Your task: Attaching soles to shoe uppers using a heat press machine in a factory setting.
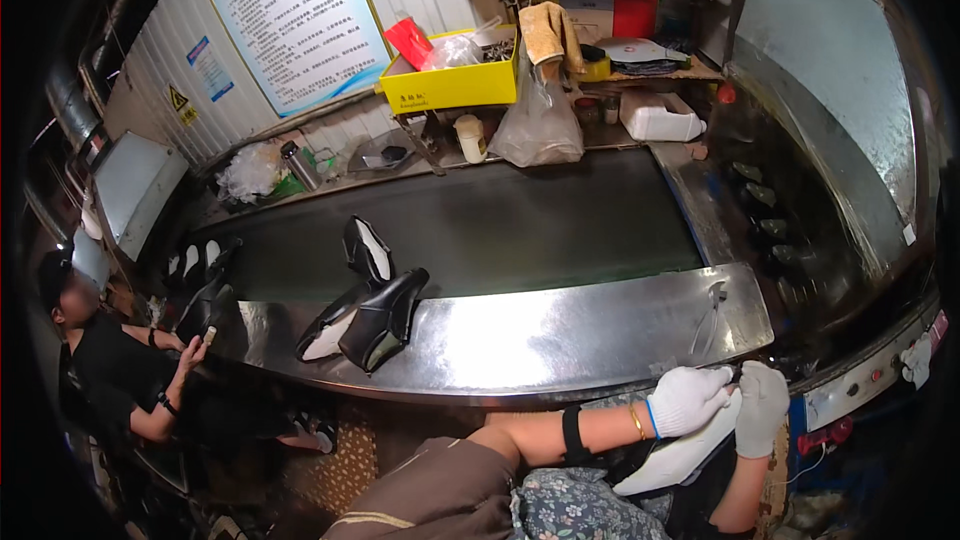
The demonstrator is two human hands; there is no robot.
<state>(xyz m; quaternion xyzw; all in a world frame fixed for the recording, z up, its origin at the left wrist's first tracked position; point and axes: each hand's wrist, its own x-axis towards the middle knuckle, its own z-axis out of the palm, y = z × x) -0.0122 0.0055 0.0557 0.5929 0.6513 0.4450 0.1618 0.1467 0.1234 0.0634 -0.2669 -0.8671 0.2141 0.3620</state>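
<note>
At the lower right, my white-gloved left hand (690,401) and my white-gloved right hand (764,408) are closed at the upper end of a shoe upper, close beside each other. A long white sole face (683,454) of this shoe slants down toward my lap. Its dark sides are mostly hidden by my hands and arms. Past my left hand, a slim metal hand tool (710,318) lies on the shiny metal ledge (500,345). Farther left, black shoe uppers with white undersides, one of them (385,320) in front, lie in a cluster.
A dark conveyor belt (560,230) runs behind the ledge. Several shoes sit in the dark bay (770,228) at right, under a metal hood (830,70). Beyond the belt stand a yellow box (450,88) and a white jug (660,118). A co-worker (130,370) sits at left.
</note>
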